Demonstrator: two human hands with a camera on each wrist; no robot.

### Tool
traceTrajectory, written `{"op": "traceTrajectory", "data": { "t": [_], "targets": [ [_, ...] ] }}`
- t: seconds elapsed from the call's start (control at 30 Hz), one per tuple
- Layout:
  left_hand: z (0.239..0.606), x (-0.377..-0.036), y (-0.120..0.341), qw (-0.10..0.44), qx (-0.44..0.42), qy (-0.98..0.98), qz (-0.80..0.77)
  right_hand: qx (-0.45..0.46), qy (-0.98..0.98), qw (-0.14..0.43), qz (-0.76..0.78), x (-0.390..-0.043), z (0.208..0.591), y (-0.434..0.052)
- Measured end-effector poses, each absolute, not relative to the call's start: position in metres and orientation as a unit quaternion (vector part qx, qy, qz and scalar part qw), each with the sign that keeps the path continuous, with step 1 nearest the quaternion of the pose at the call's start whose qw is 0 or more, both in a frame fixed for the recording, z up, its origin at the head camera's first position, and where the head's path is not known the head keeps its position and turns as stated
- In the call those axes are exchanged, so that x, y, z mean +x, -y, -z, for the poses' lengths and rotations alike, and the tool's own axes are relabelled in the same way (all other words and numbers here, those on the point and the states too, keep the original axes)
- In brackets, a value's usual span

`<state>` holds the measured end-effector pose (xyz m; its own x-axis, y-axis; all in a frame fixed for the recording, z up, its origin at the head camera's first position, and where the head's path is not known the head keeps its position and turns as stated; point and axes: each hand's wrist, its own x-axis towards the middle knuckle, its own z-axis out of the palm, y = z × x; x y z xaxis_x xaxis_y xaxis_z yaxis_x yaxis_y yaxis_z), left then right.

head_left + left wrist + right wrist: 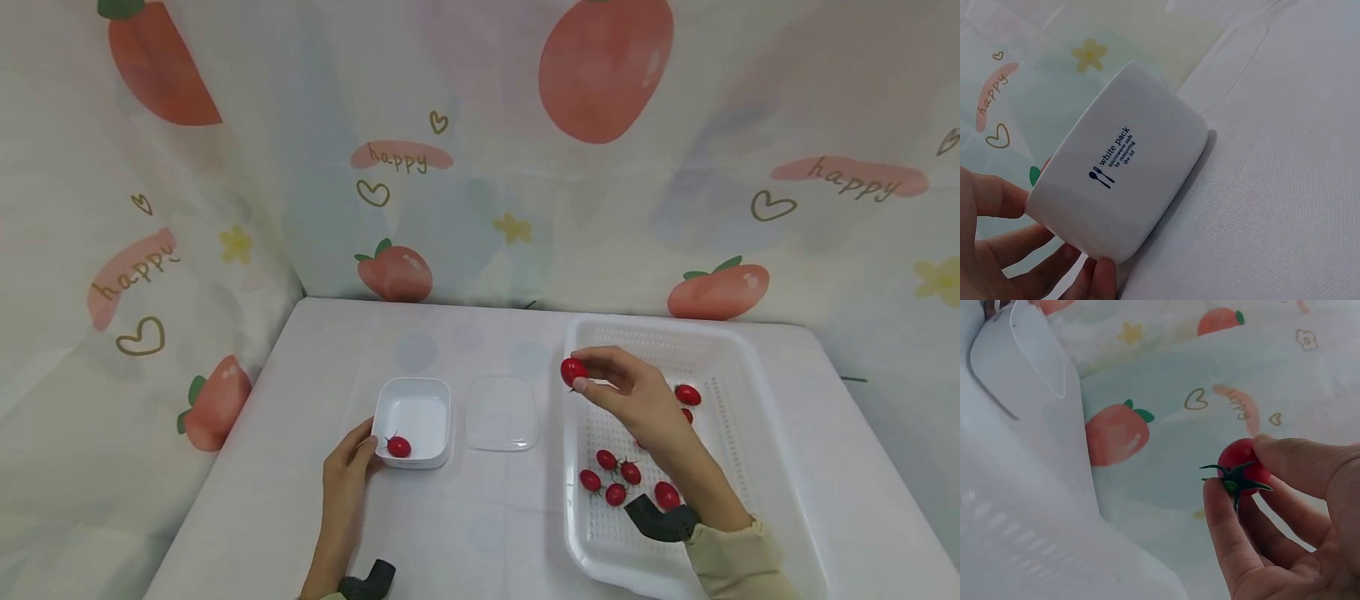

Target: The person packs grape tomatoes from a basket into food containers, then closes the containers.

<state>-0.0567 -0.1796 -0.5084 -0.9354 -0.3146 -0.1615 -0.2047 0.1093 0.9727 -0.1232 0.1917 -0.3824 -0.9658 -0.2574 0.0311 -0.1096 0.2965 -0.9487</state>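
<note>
My right hand [633, 396] pinches a red cherry tomato [573, 371] between thumb and fingers, above the left rim of a white perforated basket [757, 467]. In the right wrist view that tomato [1244, 464] shows its green calyx. With thumb and fingers, my left hand [350, 458] grips the left side of a small white square container [423, 412]. One cherry tomato [399, 447] lies inside it, near the front left corner. In the left wrist view the container [1122, 162] carries dark print on its wall.
A clear square lid [501, 417] lies flat on the white-covered table [450, 533], between container and basket. Several cherry tomatoes [615, 494] lie in the basket, some partly hidden by my right arm. A printed cloth backdrop [480, 192] stands behind the table.
</note>
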Motion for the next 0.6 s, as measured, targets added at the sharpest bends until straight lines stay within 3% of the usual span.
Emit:
{"op": "traceTrajectory", "data": {
  "t": [0.6],
  "targets": [
    [0.508,-0.055,0.176,0.040,0.184,0.741,0.645,-0.112,-0.748,0.086,0.649,-0.117,0.387,-0.133]
  ]
}}
